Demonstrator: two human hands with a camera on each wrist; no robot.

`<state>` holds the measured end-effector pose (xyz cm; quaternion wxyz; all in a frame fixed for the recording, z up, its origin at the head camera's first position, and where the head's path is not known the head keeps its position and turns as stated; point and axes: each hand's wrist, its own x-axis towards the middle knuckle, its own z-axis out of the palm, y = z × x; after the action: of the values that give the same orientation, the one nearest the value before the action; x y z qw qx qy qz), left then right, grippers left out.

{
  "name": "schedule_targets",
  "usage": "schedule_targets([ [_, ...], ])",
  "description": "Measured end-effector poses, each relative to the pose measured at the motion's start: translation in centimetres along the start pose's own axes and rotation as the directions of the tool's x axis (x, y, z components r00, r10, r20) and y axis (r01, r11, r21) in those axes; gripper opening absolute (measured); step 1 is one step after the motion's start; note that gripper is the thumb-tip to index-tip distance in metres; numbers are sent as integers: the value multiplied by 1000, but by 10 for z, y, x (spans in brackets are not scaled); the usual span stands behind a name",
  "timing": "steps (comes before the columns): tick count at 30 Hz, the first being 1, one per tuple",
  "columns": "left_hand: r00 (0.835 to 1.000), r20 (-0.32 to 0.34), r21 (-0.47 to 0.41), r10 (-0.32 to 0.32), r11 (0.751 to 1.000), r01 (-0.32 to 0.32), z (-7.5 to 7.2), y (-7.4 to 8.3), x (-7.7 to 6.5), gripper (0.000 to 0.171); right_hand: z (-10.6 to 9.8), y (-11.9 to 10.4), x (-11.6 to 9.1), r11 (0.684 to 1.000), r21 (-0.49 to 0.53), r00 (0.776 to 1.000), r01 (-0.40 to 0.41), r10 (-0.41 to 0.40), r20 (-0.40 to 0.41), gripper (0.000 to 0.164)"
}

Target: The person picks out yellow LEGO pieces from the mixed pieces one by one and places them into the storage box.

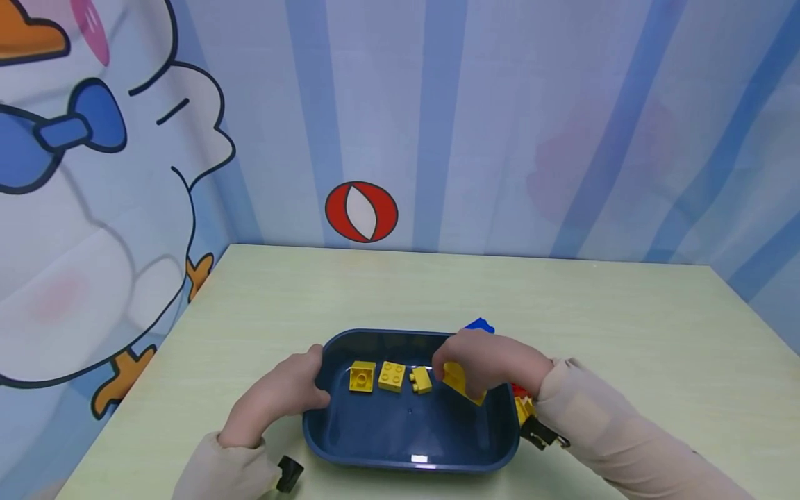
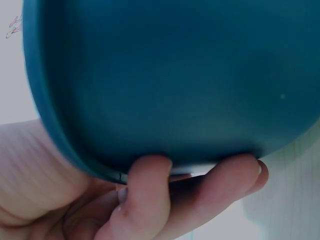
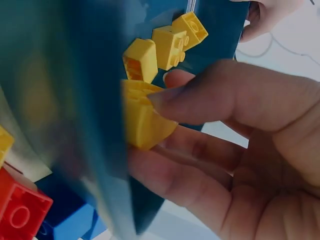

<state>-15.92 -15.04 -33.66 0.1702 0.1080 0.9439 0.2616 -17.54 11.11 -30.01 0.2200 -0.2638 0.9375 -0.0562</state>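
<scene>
A dark blue plastic tray point(image 1: 375, 444) lies on the table, and my left hand point(image 1: 284, 389) grips its left rim. From the left wrist, the tray point(image 2: 190, 90) fills most of the view, with fingers point(image 2: 147, 195) curled at its edge. Over the right part of the tray, my right hand point(image 1: 478, 361) pinches a yellow toy brick point(image 1: 459, 382) between thumb and fingers; the same brick point(image 3: 147, 120) shows in the right wrist view. Left of it inside the tray lie a small yellow brick point(image 1: 421, 380), a studded yellow brick point(image 1: 392, 376) and an upturned yellow brick point(image 1: 362, 376).
Just outside the tray's right side are a red brick point(image 3: 22, 205), a blue brick point(image 3: 70, 215) and another yellow brick point(image 1: 523, 410), partly hidden by the right arm. The pale table point(image 1: 562, 305) meets a striped, printed backdrop point(image 1: 500, 139) behind.
</scene>
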Motion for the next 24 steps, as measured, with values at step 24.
schedule_targets([
  [24, 1000, -2, 2, -6, 1000, 6, 0, 1, 0, 67, 19, 10, 5, 999, 29, 1000, -20, 19, 10, 40],
])
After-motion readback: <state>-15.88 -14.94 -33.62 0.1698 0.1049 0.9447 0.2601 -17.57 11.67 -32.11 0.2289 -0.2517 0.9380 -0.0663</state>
